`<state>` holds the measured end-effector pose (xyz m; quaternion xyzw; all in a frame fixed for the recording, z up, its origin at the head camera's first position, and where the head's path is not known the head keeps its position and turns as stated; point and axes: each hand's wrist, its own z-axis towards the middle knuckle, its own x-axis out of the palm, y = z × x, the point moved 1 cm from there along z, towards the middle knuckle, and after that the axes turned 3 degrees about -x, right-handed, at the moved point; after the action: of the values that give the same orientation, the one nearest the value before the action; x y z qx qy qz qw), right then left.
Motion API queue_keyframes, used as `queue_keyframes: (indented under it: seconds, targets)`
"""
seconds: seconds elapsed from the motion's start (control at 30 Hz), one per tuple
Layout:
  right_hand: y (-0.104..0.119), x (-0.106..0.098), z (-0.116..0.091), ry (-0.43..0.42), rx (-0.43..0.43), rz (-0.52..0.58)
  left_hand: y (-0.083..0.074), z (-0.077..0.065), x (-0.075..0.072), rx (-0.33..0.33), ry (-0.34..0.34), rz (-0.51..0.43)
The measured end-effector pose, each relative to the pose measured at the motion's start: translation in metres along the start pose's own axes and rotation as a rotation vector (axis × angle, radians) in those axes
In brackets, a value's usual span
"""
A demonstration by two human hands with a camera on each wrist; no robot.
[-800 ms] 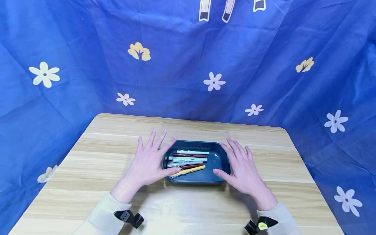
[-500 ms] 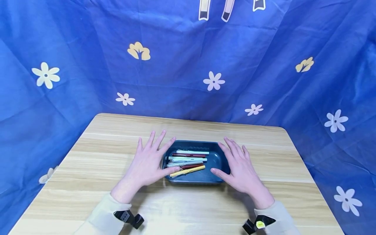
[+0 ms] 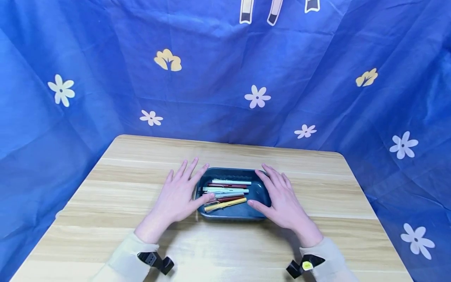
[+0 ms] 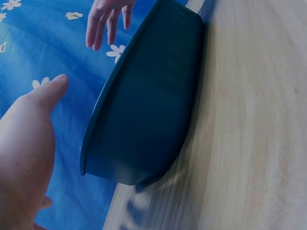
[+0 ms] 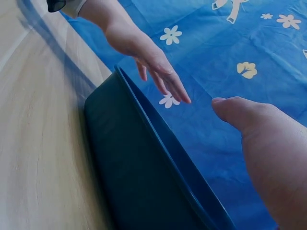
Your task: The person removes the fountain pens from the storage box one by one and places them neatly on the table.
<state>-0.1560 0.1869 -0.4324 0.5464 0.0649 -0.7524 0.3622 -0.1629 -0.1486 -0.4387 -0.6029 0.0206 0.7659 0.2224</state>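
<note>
A dark teal rectangular tray (image 3: pixel 232 216) with rounded corners sits mid-table. Several clipped pens lie side by side in its left part: a yellow pen (image 3: pixel 225 205) nearest me, dark red ones, and pale blue or white pens (image 3: pixel 229 191) behind. My left hand (image 3: pixel 177 196) hovers at the tray's left end, fingers spread, thumb over the pens. Over the right end is my right hand (image 3: pixel 283 199), its fingers extended and its thumb pointing inward. Both wrist views show a thumb above the level of the tray wall (image 4: pixel 144 100), apart from it. Neither hand holds anything.
The light wood-grain table (image 3: pixel 218 250) stretches around the tray on all sides. A blue cloth (image 3: pixel 211 78) with white flowers hangs behind and along both sides of the table. Black wrist cameras (image 3: pixel 160 264) are strapped over the pale sleeves.
My right hand has moved left, farther over the tray's right end. The left thumb has lifted slightly up the view, off the yellow pen's end; the tray and pens stay put.
</note>
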Motion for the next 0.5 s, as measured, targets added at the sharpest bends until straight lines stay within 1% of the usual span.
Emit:
queue_keyframes:
  seconds: [0.2, 0.4, 0.5]
  targets:
    - [0.0024, 0.0035, 0.0032, 0.015, 0.005, 0.058, 0.0013, 0.0008, 0.0022, -0.016, 0.006, -0.030]
    - [0.0033, 0.0062, 0.0058, 0.029, 0.034, 0.138, 0.0036, 0.0008, 0.0045, -0.033, 0.021, -0.052]
    - [0.0037, 0.0071, 0.0071, 0.038, 0.053, 0.186, 0.0037, 0.0013, 0.0056, -0.036, 0.016, -0.075]
